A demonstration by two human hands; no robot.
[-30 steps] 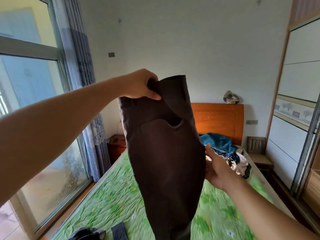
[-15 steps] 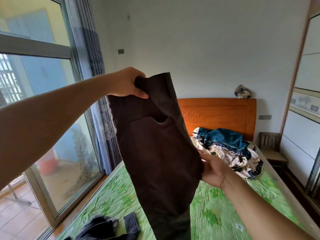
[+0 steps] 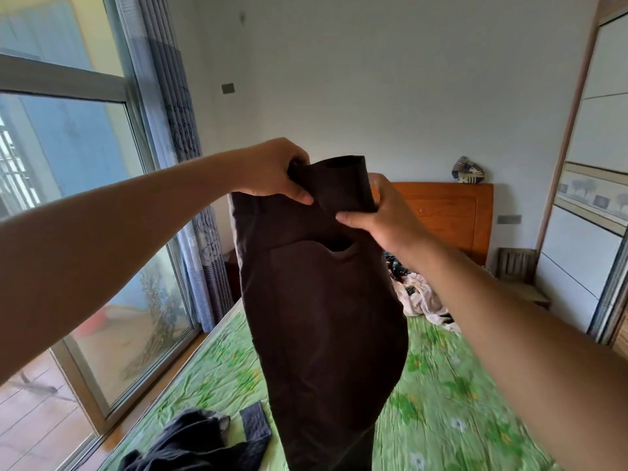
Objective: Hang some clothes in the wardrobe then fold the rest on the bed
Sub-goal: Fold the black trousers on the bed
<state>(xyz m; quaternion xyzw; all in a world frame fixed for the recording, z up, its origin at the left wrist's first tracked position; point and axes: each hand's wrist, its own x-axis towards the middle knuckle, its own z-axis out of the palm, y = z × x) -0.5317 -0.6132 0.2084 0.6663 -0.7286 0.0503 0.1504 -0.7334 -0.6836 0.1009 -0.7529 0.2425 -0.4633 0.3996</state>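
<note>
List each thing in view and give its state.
Trousers: held up, hanging over the bed.
Left hand: grips the trousers' top.
Right hand: grips the trousers' top.
Dark garment: crumpled on the bed.
Pile: heaped, unfolded, near the headboard.
Curtain: drawn aside.

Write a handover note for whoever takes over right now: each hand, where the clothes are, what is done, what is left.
Left hand grips the top edge of the brown garment; right hand pinches that edge too.
It hangs above the green bed.
A dark garment lies at the near edge, a patterned pile by the headboard.
Nothing on the bed looks folded.
Left: fold all three.
</note>
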